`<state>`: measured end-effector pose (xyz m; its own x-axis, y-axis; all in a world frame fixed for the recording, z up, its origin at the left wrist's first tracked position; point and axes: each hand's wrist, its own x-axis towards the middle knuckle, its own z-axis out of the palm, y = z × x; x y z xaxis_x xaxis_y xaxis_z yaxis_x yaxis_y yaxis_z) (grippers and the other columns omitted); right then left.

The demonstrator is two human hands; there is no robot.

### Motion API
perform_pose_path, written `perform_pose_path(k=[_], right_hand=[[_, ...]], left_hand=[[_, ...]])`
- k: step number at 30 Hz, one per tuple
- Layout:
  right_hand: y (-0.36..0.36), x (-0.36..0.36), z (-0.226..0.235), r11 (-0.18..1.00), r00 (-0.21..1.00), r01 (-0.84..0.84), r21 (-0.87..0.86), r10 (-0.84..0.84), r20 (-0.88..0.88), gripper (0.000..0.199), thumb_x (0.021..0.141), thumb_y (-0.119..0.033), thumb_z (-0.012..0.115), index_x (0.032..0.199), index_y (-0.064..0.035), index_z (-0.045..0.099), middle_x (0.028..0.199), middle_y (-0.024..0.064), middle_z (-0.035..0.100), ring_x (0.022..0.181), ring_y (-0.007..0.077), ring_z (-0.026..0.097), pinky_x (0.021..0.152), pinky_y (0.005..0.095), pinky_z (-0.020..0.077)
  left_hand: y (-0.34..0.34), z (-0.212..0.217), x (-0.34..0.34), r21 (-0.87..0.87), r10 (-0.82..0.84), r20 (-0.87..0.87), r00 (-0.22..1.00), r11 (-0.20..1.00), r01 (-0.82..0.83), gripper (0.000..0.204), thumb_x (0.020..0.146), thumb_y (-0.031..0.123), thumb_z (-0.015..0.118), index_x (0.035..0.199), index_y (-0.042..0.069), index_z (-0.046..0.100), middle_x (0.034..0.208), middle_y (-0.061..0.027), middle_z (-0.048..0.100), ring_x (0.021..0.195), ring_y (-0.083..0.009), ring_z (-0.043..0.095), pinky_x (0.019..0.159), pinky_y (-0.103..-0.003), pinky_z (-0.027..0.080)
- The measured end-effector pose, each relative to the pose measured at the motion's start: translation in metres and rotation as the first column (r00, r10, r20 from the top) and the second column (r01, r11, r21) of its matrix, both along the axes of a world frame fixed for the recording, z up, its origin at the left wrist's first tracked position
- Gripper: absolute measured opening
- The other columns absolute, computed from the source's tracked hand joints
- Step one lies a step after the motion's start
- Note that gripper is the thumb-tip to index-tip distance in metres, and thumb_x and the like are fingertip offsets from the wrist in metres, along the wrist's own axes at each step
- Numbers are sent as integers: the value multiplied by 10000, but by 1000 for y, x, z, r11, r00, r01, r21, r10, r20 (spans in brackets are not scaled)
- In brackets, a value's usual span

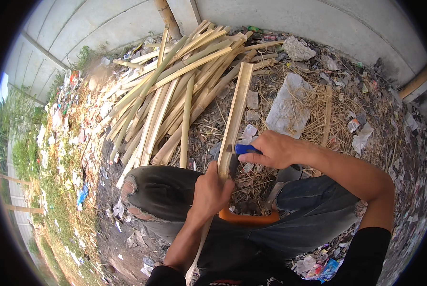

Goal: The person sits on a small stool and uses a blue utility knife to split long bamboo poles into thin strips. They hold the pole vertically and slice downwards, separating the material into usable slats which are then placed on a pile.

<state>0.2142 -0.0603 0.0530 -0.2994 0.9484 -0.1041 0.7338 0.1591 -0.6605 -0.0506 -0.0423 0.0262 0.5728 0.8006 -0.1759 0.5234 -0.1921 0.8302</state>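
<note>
A long split bamboo strip (235,112) slants away from me, its hollow inner side up. My left hand (209,190) is closed around its lower part, between my knees, and its tail runs down past my left forearm. My right hand (275,150) is wrapped around the blue handle of a knife (248,149). The knife's dark blade lies against the strip just beyond my left hand; part of it is hidden. Ahead and to the left, a heap of split bamboo strips (175,90) lies crisscrossed on the ground.
Below my hands sits an orange curved piece (249,219). Beyond the strip lie a crumpled whitish sheet (288,105), dry straw and a rock (298,49). A concrete panel wall (337,28) closes off the far side. Litter and weeds (27,157) spread to the left.
</note>
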Motion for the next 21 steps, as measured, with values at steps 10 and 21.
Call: perform_pose_path(k=[10, 21], right_hand=[[-7, 63, 44, 908, 900, 392, -149, -412, -144, 630, 1048, -553, 524, 717, -18, 550, 551, 88, 520, 502, 219, 600, 529, 378, 501], [-39, -39, 28, 975, 989, -109, -195, 127, 79, 693, 1007, -587, 516, 738, 27, 688, 696, 259, 667, 716, 467, 679, 729, 532, 555]], left_hand=[[-8, -1, -9, -127, -20, 175, 984, 991, 43, 267, 826, 118, 653, 1031, -43, 596, 712, -187, 649, 658, -249, 682, 634, -377, 529], [-3, 1, -8, -293, 79, 333, 940, 956, 23, 226, 849, 67, 581, 1056, -17, 610, 785, -3, 618, 686, -77, 567, 632, -255, 488]])
